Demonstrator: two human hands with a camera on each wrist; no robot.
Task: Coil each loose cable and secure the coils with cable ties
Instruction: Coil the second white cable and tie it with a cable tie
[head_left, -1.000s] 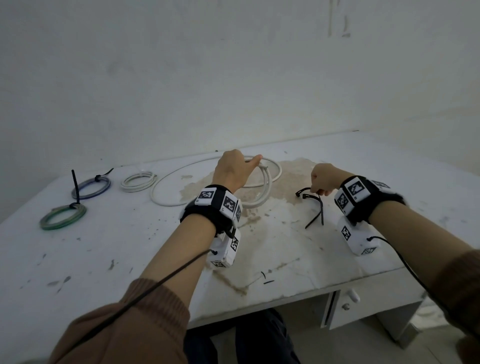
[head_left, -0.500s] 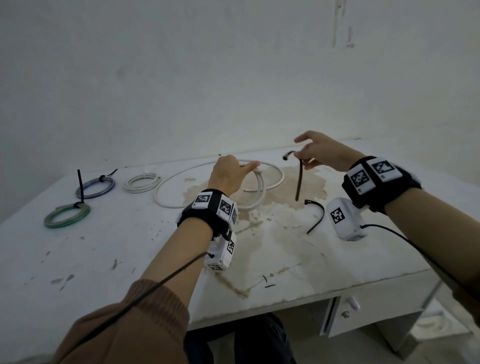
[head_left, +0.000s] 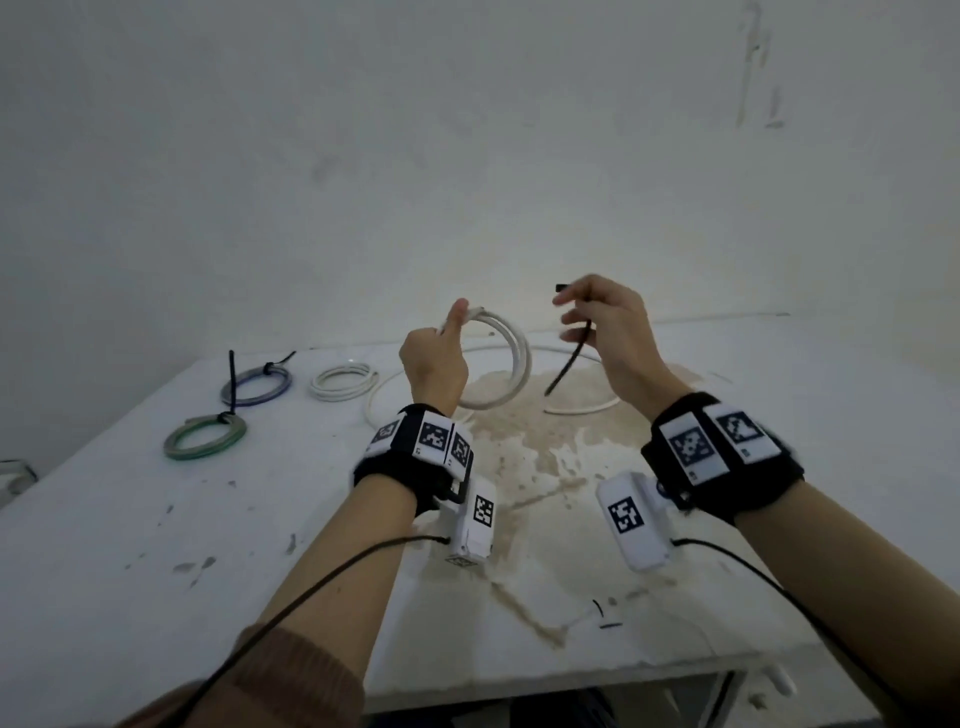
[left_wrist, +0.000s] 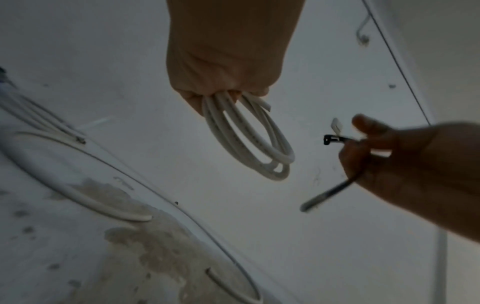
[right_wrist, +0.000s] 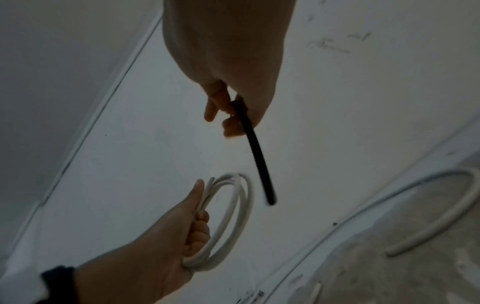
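Observation:
My left hand (head_left: 436, 353) grips a coil of white cable (head_left: 511, 364) and holds it up above the table, thumb on top. The coil (left_wrist: 249, 142) hangs as several loops from my closed fingers, and it shows from the other side (right_wrist: 233, 211) in the right wrist view. Just right of the coil, my right hand (head_left: 602, 322) pinches a black cable tie (head_left: 569, 358) near its head, with the tail pointing down-left. The tie (right_wrist: 255, 152) is apart from the coil. A longer loose white cable (head_left: 576, 408) lies curved on the table behind.
On the stained white table (head_left: 156, 545), at far left, lie a green coil (head_left: 205, 436) and a blue coil (head_left: 257, 384), each with a black tie, and an untied white coil (head_left: 343, 382). Small black offcuts (head_left: 605, 618) lie near the front edge. A wall stands close behind.
My left hand has lifted the white coil off the table and turned it upright. My right hand picked a black tie from the table and brought it up beside the coil.

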